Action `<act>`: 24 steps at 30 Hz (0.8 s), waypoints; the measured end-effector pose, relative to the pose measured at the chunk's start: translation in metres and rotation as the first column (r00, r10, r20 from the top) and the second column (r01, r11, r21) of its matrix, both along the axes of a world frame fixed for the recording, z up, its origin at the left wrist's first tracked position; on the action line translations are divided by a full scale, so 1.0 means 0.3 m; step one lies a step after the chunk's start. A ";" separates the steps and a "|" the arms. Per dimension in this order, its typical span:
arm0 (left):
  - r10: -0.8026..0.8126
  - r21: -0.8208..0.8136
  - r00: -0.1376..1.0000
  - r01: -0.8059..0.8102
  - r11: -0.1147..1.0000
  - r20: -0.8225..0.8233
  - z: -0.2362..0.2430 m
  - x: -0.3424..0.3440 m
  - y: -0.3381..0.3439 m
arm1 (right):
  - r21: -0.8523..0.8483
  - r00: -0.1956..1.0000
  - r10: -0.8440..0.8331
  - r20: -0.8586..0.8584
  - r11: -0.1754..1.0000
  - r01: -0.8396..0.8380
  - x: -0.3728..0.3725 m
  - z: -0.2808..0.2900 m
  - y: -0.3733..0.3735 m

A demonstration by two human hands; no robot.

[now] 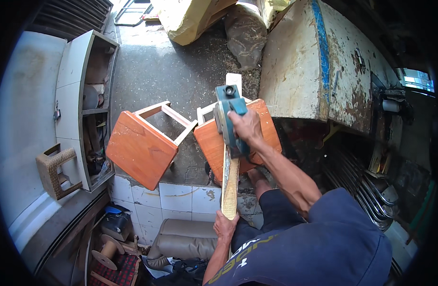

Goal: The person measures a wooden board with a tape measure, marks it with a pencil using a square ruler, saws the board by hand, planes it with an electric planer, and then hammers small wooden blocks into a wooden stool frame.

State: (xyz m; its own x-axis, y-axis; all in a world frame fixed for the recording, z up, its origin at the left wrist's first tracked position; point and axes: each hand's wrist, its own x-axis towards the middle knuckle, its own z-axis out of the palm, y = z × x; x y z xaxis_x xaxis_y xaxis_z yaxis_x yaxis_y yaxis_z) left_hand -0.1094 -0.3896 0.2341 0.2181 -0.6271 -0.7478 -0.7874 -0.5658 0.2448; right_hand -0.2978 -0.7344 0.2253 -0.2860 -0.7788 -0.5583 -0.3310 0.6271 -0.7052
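My right hand (pixel 248 126) is holding teal power planer (pixel 231 105), fingers curled. My left hand (pixel 225 226), nearer to me, is gripping near end of wooden plank (pixel 230 193). Plank is running forward beneath planer, over orange stool (pixel 208 143); second stool (pixel 140 150) is sitting left of right hand.

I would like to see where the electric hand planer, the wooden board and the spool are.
Electric hand planer (pixel 234 104): head view, on its teal body.
Wooden board (pixel 230 190): head view, on its upper face.
Spool (pixel 109 250): head view, on its core.
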 end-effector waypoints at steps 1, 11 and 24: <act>-0.004 -0.031 1.000 0.005 1.000 0.015 -0.004 -0.002 0.010 | 0.025 0.999 0.017 0.030 1.000 -0.017 0.039 0.080 0.097; -0.028 -0.054 0.998 0.032 0.998 0.064 0.007 -0.030 0.035 | -0.158 0.991 -0.094 -0.094 0.984 0.078 0.072 0.028 0.085; -0.027 -0.100 0.998 0.033 0.994 0.060 -0.018 -0.008 0.023 | -0.204 0.996 -0.066 -0.054 0.977 0.054 -0.027 0.064 -0.100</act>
